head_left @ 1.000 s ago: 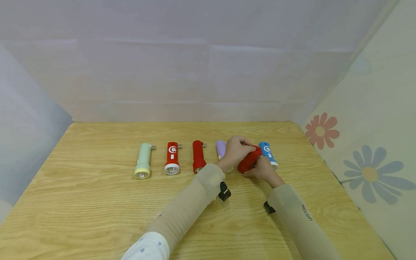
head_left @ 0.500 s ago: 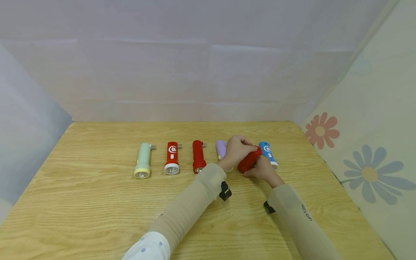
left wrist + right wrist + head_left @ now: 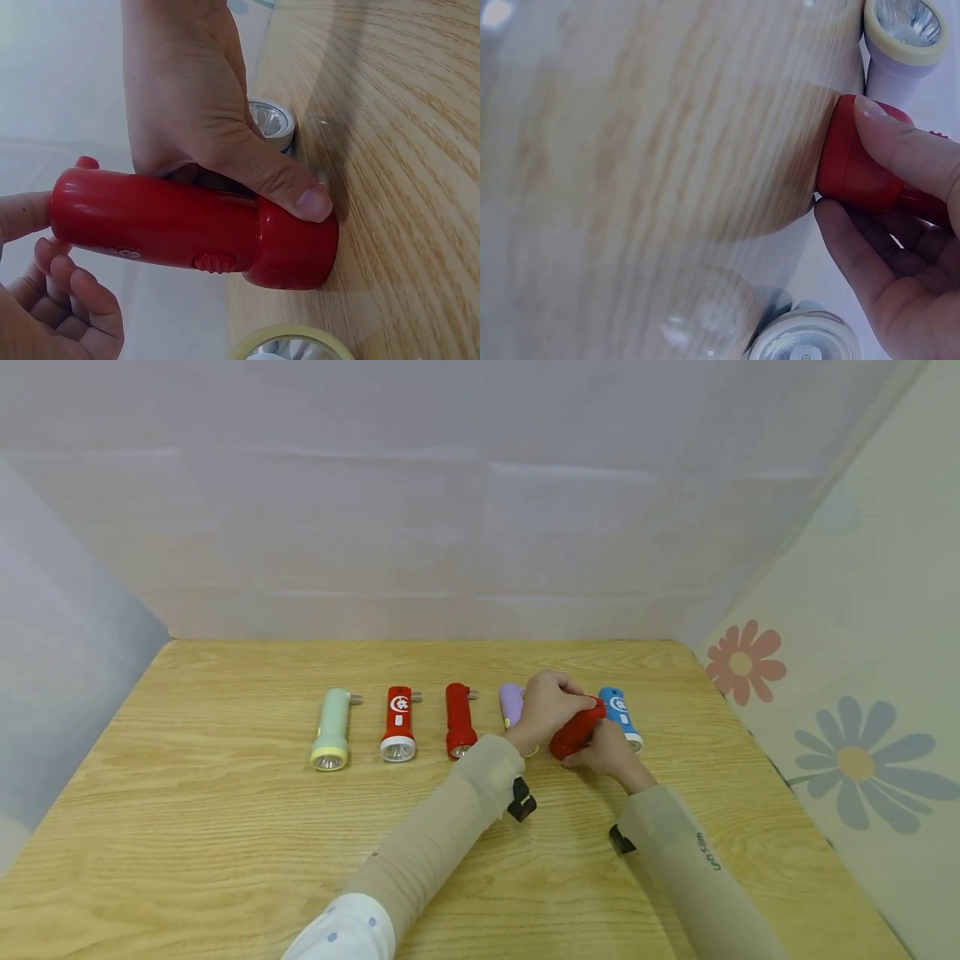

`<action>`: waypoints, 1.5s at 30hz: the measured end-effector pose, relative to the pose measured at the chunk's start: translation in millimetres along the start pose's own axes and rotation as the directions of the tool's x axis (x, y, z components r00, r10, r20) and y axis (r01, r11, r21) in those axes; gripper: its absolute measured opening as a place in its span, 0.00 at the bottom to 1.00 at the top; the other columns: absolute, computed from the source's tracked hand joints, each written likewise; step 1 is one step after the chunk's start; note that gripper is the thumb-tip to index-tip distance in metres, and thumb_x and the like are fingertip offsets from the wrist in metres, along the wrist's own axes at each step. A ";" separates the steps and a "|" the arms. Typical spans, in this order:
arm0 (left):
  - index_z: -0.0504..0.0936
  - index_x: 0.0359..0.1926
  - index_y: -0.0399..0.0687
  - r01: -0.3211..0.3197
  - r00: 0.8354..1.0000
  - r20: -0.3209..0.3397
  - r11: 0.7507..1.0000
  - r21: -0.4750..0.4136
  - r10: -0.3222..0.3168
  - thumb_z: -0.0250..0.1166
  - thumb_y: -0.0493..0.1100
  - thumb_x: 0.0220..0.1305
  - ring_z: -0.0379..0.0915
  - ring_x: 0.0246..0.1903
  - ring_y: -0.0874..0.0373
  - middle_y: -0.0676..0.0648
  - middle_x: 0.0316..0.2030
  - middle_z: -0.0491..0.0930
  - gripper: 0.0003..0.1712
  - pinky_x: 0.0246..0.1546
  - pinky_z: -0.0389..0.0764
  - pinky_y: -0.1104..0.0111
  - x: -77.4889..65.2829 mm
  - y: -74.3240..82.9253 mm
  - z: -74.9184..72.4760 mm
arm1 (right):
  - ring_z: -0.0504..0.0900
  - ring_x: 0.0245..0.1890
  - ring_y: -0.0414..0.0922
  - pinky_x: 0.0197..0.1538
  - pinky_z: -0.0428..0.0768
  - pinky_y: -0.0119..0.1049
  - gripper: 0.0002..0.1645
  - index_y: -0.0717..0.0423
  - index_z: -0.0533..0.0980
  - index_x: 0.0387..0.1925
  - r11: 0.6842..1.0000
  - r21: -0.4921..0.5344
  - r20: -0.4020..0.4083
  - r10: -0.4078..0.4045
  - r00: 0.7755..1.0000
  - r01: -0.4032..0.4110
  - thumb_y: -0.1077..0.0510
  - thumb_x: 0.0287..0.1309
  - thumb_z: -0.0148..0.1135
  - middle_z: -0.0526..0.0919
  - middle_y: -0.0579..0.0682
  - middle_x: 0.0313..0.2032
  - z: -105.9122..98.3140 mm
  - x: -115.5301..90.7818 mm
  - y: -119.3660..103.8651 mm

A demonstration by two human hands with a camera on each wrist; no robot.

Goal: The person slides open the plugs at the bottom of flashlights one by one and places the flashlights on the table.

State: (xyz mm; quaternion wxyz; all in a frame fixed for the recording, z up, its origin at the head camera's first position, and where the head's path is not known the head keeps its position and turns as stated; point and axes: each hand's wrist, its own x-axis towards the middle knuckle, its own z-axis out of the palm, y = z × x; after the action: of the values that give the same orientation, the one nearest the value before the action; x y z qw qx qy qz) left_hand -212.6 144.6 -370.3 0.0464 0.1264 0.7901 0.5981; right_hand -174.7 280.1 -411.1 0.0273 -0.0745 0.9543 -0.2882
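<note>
A plain red flashlight [image 3: 577,729] stands lens end down on the wooden table, leaning slightly. My right hand [image 3: 907,225] grips its wide head, thumb on one side and fingers on the other. At the tail end, my left hand [image 3: 546,708] has its thumb against the flashlight and its other fingers curled close by. In the left wrist view the left hand [image 3: 71,315] shows at the tail, and a slide switch [image 3: 214,262] faces the camera. A small red bump [image 3: 87,162] sticks out by the tail. The lens is hidden.
In a row lie a mint flashlight [image 3: 332,731], a red-and-white one [image 3: 397,727], a red one [image 3: 458,718], a purple one [image 3: 511,703] partly behind my left hand, and a blue one [image 3: 617,710] beside my right. Several have plug prongs out. A pale wall [image 3: 450,527] closes the table's back.
Almost nothing differs: both hands stay on the red flashlight in the same spot. The left forearm shifts very slightly to the right.
</note>
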 end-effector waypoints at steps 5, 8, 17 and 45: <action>0.82 0.20 0.48 0.025 1.000 -0.006 1.000 0.018 -0.025 0.72 0.43 0.46 0.71 0.23 0.63 0.55 0.19 0.77 0.08 0.23 0.74 0.73 0.3 2.3 0.6 | 0.77 0.40 0.58 0.44 0.74 0.50 0.39 0.74 0.67 0.49 1.000 -0.005 0.004 -0.001 1.000 0.001 0.62 0.35 0.75 0.78 0.65 0.40 -0.5 0.0 0.8; 0.82 0.20 0.48 0.038 0.999 -0.009 0.999 0.023 -0.038 0.73 0.43 0.46 0.71 0.22 0.62 0.55 0.19 0.76 0.08 0.23 0.74 0.73 0.1 3.1 1.1 | 0.77 0.39 0.58 0.44 0.75 0.50 0.39 0.74 0.67 0.48 1.000 -0.007 0.004 -0.006 1.000 0.006 0.61 0.35 0.75 0.78 0.65 0.40 -0.6 0.2 0.9; 0.81 0.19 0.49 0.034 0.999 -0.027 0.999 0.043 -0.033 0.73 0.44 0.45 0.70 0.21 0.63 0.56 0.18 0.76 0.09 0.22 0.73 0.74 0.0 3.9 2.3 | 0.77 0.40 0.58 0.44 0.75 0.50 0.39 0.74 0.67 0.48 1.000 -0.015 0.003 0.007 1.000 -0.007 0.61 0.34 0.75 0.78 0.65 0.40 -0.1 1.2 0.7; 0.78 0.17 0.49 0.018 0.999 -0.029 0.995 0.098 -0.015 0.75 0.46 0.43 0.69 0.20 0.63 0.55 0.17 0.74 0.13 0.20 0.72 0.74 1.0 4.8 3.8 | 0.76 0.39 0.57 0.44 0.73 0.50 0.36 0.73 0.69 0.46 0.999 -0.038 0.026 0.015 1.000 -0.014 0.59 0.35 0.75 0.79 0.63 0.38 -1.3 1.8 1.5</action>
State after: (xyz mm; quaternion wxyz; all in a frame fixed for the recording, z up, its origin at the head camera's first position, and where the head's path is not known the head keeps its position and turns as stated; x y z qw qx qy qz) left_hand -211.9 149.7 -366.7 0.0339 0.1136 0.8200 0.5599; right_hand -176.8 281.7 -410.9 0.0404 -0.0719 0.9597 -0.2687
